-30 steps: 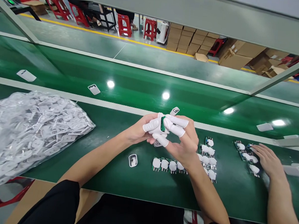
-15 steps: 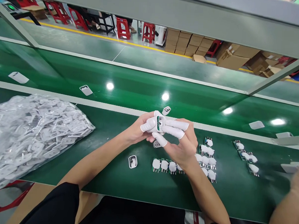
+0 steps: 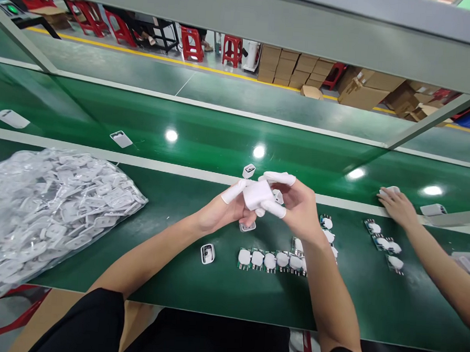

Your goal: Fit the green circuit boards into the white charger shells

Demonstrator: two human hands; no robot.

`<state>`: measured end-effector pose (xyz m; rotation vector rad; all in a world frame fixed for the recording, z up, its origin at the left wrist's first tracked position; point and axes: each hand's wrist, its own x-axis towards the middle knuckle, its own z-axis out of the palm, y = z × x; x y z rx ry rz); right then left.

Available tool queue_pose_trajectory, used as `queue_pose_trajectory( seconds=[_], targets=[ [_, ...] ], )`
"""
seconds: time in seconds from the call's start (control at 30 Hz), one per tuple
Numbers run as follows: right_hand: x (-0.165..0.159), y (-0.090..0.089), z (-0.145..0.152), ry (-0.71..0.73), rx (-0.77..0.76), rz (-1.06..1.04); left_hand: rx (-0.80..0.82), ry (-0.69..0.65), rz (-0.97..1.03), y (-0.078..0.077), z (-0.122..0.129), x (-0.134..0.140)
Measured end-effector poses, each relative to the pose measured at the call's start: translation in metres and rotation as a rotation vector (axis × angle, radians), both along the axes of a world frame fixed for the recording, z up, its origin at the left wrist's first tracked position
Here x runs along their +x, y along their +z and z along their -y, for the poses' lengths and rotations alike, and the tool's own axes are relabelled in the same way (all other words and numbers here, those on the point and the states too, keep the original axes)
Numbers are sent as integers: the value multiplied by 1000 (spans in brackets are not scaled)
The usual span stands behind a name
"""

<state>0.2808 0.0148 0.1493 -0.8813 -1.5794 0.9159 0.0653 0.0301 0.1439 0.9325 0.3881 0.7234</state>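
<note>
A white plastic charger housing (image 3: 257, 194) is held above the bench between my two hands, its smooth side toward me. My left hand (image 3: 229, 204), with white finger cots, grips its left side. On the other side, the white-covered thumb and fingers of my right hand (image 3: 298, 205) close on it. Another white piece (image 3: 278, 197) shows behind the right fingers; whether they touch it I cannot tell. Just below my hands lies a partly hidden white part (image 3: 248, 227). An open housing (image 3: 208, 254) rests nearer me. Circuit boards with white pads (image 3: 270, 261) form a row under my right forearm.
A clear bag of white plastic parts (image 3: 71, 204) covers the left of the bench. Beyond the pale rail, a green belt (image 3: 205, 148) carries scattered housings (image 3: 121, 138). More boards (image 3: 383, 243) lie at right, near a co-worker's hand (image 3: 401, 208) on a housing.
The housing has been turned from its open, board-showing end to its smooth side. My right fingers have shifted around it. Belt housings moved left, and the co-worker's hand reached forward to the belt.
</note>
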Motion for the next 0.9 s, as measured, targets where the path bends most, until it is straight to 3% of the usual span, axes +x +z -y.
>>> queue_pose_trajectory(
  seconds=[0.2, 0.6, 0.67, 0.73, 0.83, 0.9],
  targets=[
    [15, -5, -13, 12, -245, -340, 235, 189, 17, 5, 15, 0],
    [11, -10, -11, 100, -282, -379, 345, 275, -51, 10, 22, -1],
    [13, -12, -12, 89, -278, -406, 375, 341, -83, 6, 8, -4],
    [19, -16, -18, 29, -226, -396, 422, 488, -145, -5, -18, -11],
    [37, -27, -39, -204, -69, -216, 506, 840, -332, -37, -74, -32],
    [51, -38, -58, -402, 8, 43, 515, 995, -566, -66, -109, -51]
  ],
)
